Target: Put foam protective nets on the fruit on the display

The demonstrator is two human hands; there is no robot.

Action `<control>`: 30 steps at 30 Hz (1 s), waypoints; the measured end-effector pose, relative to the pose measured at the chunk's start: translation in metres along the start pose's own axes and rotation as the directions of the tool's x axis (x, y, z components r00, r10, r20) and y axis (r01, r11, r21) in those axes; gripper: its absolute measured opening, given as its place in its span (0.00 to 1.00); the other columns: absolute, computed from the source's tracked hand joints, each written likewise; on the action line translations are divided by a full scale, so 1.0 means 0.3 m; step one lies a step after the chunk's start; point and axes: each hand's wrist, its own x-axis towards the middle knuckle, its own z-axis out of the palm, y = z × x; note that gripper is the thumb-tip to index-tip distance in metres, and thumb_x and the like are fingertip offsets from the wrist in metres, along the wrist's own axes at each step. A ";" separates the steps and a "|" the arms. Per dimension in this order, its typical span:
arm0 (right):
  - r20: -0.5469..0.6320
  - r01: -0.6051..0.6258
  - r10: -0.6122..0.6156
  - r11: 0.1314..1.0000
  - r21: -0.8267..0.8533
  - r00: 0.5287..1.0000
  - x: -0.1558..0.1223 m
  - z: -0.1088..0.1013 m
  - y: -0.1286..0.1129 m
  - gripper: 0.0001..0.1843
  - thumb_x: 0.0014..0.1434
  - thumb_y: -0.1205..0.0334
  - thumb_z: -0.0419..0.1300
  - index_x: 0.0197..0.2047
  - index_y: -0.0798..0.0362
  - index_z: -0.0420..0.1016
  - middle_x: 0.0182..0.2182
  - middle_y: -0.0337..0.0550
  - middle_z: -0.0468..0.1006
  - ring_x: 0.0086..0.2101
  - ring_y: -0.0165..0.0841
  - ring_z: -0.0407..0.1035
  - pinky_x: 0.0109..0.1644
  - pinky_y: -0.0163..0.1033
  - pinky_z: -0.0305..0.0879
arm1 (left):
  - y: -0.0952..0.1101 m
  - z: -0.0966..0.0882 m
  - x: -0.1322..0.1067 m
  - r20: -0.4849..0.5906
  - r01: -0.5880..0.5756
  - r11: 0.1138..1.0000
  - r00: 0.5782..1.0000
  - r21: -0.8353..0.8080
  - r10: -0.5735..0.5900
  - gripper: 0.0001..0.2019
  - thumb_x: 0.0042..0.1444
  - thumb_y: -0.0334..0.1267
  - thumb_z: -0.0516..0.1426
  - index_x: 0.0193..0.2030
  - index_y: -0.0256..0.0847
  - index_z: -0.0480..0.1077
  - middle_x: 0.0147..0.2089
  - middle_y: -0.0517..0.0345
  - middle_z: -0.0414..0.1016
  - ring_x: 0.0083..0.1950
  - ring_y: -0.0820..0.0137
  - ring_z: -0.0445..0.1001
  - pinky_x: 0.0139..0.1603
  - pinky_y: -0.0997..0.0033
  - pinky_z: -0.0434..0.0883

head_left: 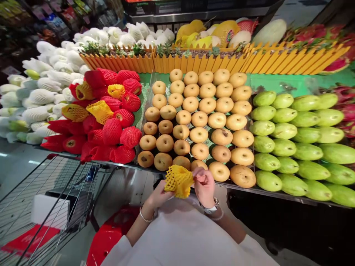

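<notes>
Close to my body, just off the front edge of the display, I hold a yellow foam fruit net (179,181) between both hands. My left hand (160,195) is closed on its lower left side. The fingers of my right hand (204,186) are pinched at its right edge. Whether anything sits inside the net, I cannot tell. Directly beyond my hands, round tan pears (199,135) lie in rows on a mesh-lined tray, some with dark blemishes.
Red-netted fruits (112,131), several in yellow nets, are heaped left of the pears; white-netted fruit (46,96) lies farther left. Green oblong fruits (301,142) fill the right. An orange picket planter (199,61) runs behind. A wire shopping cart (52,195) and red stool (111,232) stand low left.
</notes>
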 end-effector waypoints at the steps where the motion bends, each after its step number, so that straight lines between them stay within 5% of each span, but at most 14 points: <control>1: 0.095 0.035 -0.033 0.999 -0.020 0.995 -0.001 -0.010 0.001 0.11 0.52 0.70 0.65 0.35 0.45 0.70 0.31 0.35 0.72 0.34 0.28 0.69 0.38 0.32 0.69 | -0.005 0.016 -0.012 -0.017 0.020 1.000 1.000 -0.002 -0.020 0.09 0.45 0.43 0.61 0.27 0.39 0.72 0.27 0.57 0.72 0.32 0.65 0.70 0.36 0.65 0.72; 5: 0.362 -0.197 0.218 0.976 -0.095 0.906 0.001 -0.053 0.017 0.24 0.47 0.67 0.69 0.47 0.43 0.69 0.39 0.38 0.74 0.40 0.33 0.72 0.44 0.39 0.72 | -0.038 0.056 -0.068 -0.243 0.027 0.999 0.970 -0.032 -0.034 0.09 0.41 0.39 0.61 0.31 0.41 0.73 0.37 0.54 0.75 0.43 0.59 0.71 0.48 0.61 0.71; 8: 0.430 -0.221 0.336 0.929 -0.295 0.838 0.010 -0.097 0.024 0.14 0.54 0.61 0.64 0.45 0.47 0.73 0.39 0.42 0.75 0.39 0.34 0.72 0.43 0.39 0.72 | -0.061 0.063 -0.116 -0.257 0.140 0.983 0.952 -0.119 -0.167 0.09 0.38 0.37 0.62 0.29 0.40 0.72 0.34 0.55 0.75 0.41 0.60 0.71 0.48 0.60 0.71; 12: 0.440 0.070 0.159 0.886 -0.459 0.884 0.026 -0.163 -0.006 0.10 0.62 0.56 0.56 0.34 0.51 0.75 0.35 0.45 0.76 0.39 0.38 0.73 0.43 0.43 0.70 | -0.049 0.080 -0.142 -0.384 0.168 0.904 0.864 -0.394 -0.327 0.15 0.39 0.41 0.64 0.36 0.40 0.72 0.37 0.56 0.76 0.43 0.60 0.74 0.48 0.60 0.71; 15: 0.398 0.152 0.073 0.849 -0.506 0.914 0.030 -0.204 -0.046 0.11 0.66 0.58 0.50 0.41 0.50 0.71 0.42 0.48 0.78 0.49 0.41 0.71 0.53 0.48 0.67 | -0.018 0.108 -0.114 -0.405 0.092 0.879 0.861 -0.468 -0.306 0.20 0.49 0.46 0.62 0.47 0.40 0.71 0.44 0.54 0.77 0.49 0.59 0.74 0.54 0.59 0.70; 20: 0.253 0.147 0.015 0.779 -0.610 0.967 0.004 -0.238 -0.067 0.09 0.65 0.61 0.48 0.42 0.51 0.68 0.34 0.43 0.75 0.33 0.34 0.71 0.35 0.38 0.68 | -0.028 0.170 -0.047 -0.311 -0.014 0.821 0.929 -0.571 -0.200 0.26 0.48 0.53 0.64 0.51 0.41 0.70 0.51 0.50 0.76 0.59 0.54 0.70 0.61 0.56 0.66; 23: 0.229 0.156 -0.007 0.751 -0.641 0.973 -0.024 -0.236 -0.056 0.12 0.60 0.65 0.51 0.48 0.50 0.66 0.41 0.45 0.74 0.35 0.34 0.70 0.35 0.38 0.68 | -0.052 0.209 -0.030 -0.275 -0.062 0.760 0.948 -0.646 -0.157 0.39 0.37 0.63 0.66 0.54 0.42 0.68 0.54 0.47 0.74 0.62 0.50 0.67 0.63 0.51 0.64; 26: 0.246 0.141 0.024 0.765 -0.629 0.969 -0.042 -0.224 -0.047 0.21 0.55 0.68 0.53 0.54 0.50 0.63 0.47 0.47 0.71 0.43 0.38 0.70 0.42 0.41 0.70 | -0.056 0.240 -0.026 -0.255 -0.093 0.820 0.965 -0.565 -0.066 0.47 0.28 0.53 0.73 0.57 0.42 0.65 0.58 0.45 0.71 0.63 0.48 0.66 0.63 0.50 0.64; 30: 0.304 0.013 0.223 0.786 -0.618 0.926 -0.029 -0.228 -0.037 0.35 0.52 0.69 0.56 0.63 0.49 0.54 0.57 0.50 0.64 0.54 0.40 0.64 0.55 0.46 0.66 | -0.053 0.240 -0.024 -0.336 -0.039 0.948 0.939 -0.317 -0.074 0.28 0.43 0.49 0.68 0.49 0.38 0.69 0.51 0.46 0.75 0.52 0.56 0.74 0.54 0.57 0.71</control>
